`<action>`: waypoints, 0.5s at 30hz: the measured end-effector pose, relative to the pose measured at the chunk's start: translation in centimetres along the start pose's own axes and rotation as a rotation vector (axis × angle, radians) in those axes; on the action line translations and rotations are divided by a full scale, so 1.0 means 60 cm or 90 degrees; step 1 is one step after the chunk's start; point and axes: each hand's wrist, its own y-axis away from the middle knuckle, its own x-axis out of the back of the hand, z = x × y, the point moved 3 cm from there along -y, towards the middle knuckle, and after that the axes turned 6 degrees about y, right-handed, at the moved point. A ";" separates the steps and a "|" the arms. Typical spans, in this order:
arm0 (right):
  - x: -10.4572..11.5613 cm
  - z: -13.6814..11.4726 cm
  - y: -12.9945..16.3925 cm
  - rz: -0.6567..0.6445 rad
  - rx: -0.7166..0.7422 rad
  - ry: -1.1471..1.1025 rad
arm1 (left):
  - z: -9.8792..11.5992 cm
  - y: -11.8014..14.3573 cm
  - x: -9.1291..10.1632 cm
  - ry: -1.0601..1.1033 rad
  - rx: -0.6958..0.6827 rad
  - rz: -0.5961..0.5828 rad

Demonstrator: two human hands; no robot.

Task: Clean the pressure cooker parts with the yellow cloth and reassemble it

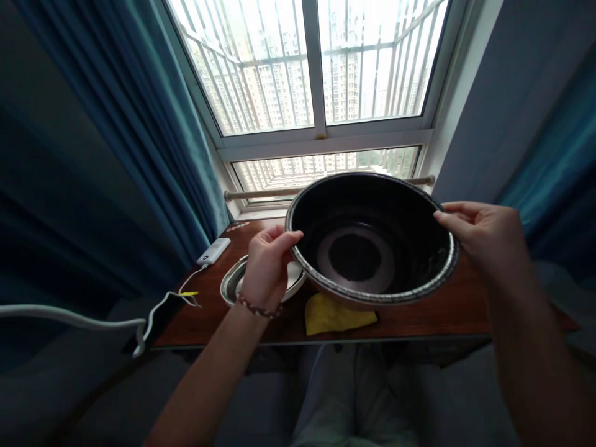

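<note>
Black bowl [372,239] is in the middle of the frame, lifted above the table [447,310] and tilted toward the camera. Left hand [266,267] grips its left rim, fingers closed on it; right hand [484,233] pinches the right rim. Below the bowl lies a yellow cloth [335,315]. Lower left of it sits a plate [231,284], and farther left a white phone [213,251] with a cable [158,307].
</note>
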 end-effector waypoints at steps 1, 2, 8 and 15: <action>0.007 0.017 0.026 0.013 -0.037 -0.027 | -0.014 0.023 0.004 0.007 0.016 0.020; 0.014 0.034 0.052 0.028 -0.070 -0.045 | -0.029 0.045 0.007 0.015 0.036 0.034; 0.011 0.107 0.167 0.020 -0.172 -0.027 | -0.123 0.125 0.046 0.099 0.142 0.119; -0.044 0.166 0.209 -0.125 -0.238 -0.130 | -0.211 0.140 0.106 0.180 0.225 0.228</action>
